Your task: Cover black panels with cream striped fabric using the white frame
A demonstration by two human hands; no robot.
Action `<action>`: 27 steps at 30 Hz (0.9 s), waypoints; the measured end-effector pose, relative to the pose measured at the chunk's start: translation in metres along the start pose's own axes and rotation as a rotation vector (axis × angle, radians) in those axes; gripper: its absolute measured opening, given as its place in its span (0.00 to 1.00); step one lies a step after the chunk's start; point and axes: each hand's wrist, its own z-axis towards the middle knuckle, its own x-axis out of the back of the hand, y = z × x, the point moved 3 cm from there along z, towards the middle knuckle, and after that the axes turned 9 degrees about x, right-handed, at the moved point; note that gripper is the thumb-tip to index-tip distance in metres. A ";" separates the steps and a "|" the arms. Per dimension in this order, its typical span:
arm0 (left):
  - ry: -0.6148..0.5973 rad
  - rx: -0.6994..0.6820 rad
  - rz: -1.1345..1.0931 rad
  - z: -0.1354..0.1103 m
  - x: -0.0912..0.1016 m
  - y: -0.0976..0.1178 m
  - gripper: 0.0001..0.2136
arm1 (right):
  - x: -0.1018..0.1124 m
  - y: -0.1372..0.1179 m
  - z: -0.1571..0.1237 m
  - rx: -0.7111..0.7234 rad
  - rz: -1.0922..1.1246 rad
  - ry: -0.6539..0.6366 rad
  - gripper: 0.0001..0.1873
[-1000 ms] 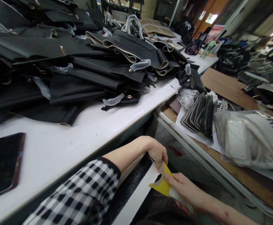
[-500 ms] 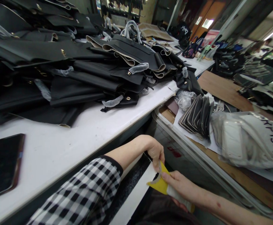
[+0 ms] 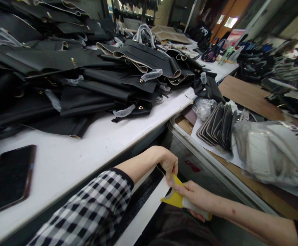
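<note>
My left hand (image 3: pixel 168 166) is bent down at the wrist, fingers pinched on the upper edge of a curved, flexible yellow-and-white piece (image 3: pixel 174 199). Gripping the same piece from the other side, my right hand (image 3: pixel 196 196) has its thumb on top and its fingers curled underneath. The piece's exact kind does not show. A grey border runs along its curved edge. A long white strip (image 3: pixel 144 214) slants from the lower left up to my left fingertips, over a dark, speckled surface. What lies behind my left fingers is hidden.
A white table (image 3: pixel 100 143) bears a phone (image 3: pixel 10 177) and a heap of black leather bag pieces (image 3: pixel 92 85). At right, a clear-sided bin (image 3: pixel 179 150) stands below stacked dark flaps (image 3: pixel 215 126) and a plastic bag of pale parts (image 3: pixel 269 150).
The view has shifted slightly, so the table and phone appear farther right. Both hands keep their hold on the yellow-and-white piece, almost unmoved.
</note>
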 end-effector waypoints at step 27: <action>1.035 0.086 -0.337 -0.098 -0.041 -0.048 0.27 | -0.055 -0.002 0.001 0.051 0.388 -0.002 0.38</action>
